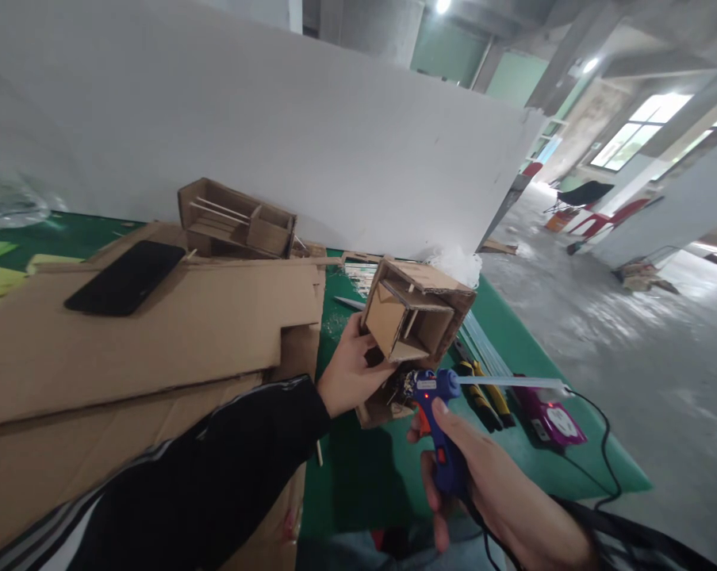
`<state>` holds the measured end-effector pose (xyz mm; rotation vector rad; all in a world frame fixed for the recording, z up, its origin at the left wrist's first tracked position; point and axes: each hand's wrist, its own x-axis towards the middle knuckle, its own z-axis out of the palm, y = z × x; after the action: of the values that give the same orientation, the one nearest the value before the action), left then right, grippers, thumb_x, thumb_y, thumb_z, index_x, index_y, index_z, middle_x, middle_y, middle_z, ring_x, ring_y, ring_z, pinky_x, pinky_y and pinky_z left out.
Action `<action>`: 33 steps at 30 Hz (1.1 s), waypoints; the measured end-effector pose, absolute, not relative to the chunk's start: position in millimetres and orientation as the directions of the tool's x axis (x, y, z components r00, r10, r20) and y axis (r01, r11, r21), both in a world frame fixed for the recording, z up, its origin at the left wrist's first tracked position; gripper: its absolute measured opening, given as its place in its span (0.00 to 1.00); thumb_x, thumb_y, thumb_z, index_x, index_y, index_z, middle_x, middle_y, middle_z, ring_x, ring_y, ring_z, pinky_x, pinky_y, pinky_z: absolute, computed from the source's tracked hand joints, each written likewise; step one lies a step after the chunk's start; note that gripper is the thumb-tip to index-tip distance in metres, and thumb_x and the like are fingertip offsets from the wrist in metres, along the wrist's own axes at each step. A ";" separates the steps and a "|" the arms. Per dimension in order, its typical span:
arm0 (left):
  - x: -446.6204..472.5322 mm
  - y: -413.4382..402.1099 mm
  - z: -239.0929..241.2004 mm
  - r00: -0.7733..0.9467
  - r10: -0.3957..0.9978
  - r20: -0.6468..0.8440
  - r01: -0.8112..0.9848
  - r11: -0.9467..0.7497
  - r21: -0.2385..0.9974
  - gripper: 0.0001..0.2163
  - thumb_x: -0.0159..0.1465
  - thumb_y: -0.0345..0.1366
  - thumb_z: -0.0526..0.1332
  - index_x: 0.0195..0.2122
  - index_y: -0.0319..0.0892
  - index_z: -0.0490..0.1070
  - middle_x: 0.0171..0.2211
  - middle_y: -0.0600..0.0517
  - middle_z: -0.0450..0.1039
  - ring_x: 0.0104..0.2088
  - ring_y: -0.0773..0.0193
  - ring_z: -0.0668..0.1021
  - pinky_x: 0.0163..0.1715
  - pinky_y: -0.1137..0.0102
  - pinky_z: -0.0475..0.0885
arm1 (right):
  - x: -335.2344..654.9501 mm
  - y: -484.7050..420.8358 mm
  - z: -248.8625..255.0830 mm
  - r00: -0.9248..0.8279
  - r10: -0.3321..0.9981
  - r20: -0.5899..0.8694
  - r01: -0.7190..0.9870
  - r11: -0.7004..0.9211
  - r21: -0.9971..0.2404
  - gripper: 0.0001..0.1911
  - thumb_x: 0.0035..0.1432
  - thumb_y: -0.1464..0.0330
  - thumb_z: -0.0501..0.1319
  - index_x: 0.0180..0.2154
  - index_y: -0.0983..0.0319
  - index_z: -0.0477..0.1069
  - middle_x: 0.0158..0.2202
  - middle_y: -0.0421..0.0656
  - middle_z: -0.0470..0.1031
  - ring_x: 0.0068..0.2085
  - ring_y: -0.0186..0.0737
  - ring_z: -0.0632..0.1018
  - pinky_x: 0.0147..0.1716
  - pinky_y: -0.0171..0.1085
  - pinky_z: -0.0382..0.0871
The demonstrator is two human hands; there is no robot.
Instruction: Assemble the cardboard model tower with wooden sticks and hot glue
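My left hand grips a small cardboard model with inner partitions, holding it tilted above the green table. My right hand is wrapped round the handle of a blue hot glue gun. The gun's nozzle points at the underside of the model, close to a smaller cardboard piece below it. A clear glue stick juts out of the back of the gun to the right. A black cord runs from the gun past my wrist.
Large cardboard sheets cover the table's left, with a black phone lying on them. Another cardboard model stands behind. Yellow-black cutters and a purple device lie right. A white board walls the back.
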<state>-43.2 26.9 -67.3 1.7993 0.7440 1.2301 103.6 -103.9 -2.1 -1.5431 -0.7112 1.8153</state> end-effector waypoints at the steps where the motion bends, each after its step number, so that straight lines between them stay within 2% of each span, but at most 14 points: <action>1: -43.1 26.8 -67.3 0.347 0.818 0.459 0.014 -0.494 0.869 0.08 0.63 0.36 0.65 0.43 0.45 0.80 0.58 0.45 0.62 0.61 0.51 0.68 0.64 0.59 0.67 | 103.7 -103.8 -1.2 -0.107 0.763 -0.637 -0.121 -0.646 -0.753 0.23 0.69 0.47 0.43 0.42 0.59 0.62 0.16 0.37 0.69 0.15 0.37 0.70 0.14 0.33 0.70; 5: -43.2 26.9 -67.5 0.341 0.818 0.464 0.007 -0.496 0.868 0.08 0.63 0.36 0.66 0.43 0.44 0.80 0.58 0.44 0.60 0.61 0.51 0.68 0.64 0.59 0.66 | 104.2 -103.7 -0.9 -0.117 0.765 -0.633 -0.134 -0.644 -0.754 0.23 0.69 0.47 0.44 0.41 0.59 0.62 0.17 0.38 0.70 0.16 0.38 0.72 0.14 0.33 0.70; 11: -42.0 28.1 -69.9 0.323 0.795 0.513 0.048 -0.555 0.831 0.12 0.62 0.34 0.66 0.48 0.47 0.79 0.53 0.45 0.63 0.58 0.53 0.68 0.63 0.59 0.66 | 104.7 -104.6 -5.4 -0.110 0.776 -0.622 -0.137 -0.631 -0.763 0.23 0.69 0.48 0.43 0.40 0.60 0.62 0.16 0.38 0.69 0.15 0.37 0.70 0.14 0.34 0.70; 33: -41.9 27.4 -70.1 0.316 0.808 0.498 0.052 -0.539 0.841 0.13 0.62 0.35 0.67 0.48 0.47 0.79 0.56 0.45 0.62 0.60 0.51 0.66 0.65 0.57 0.63 | 108.0 -106.6 -8.6 -0.074 0.793 -0.604 -0.154 -0.608 -0.779 0.27 0.61 0.41 0.52 0.37 0.59 0.63 0.16 0.38 0.68 0.15 0.36 0.68 0.11 0.32 0.68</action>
<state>-41.9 27.4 -70.1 1.8394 0.7653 1.2865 108.0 -106.6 -8.6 -1.5152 -0.7095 1.7626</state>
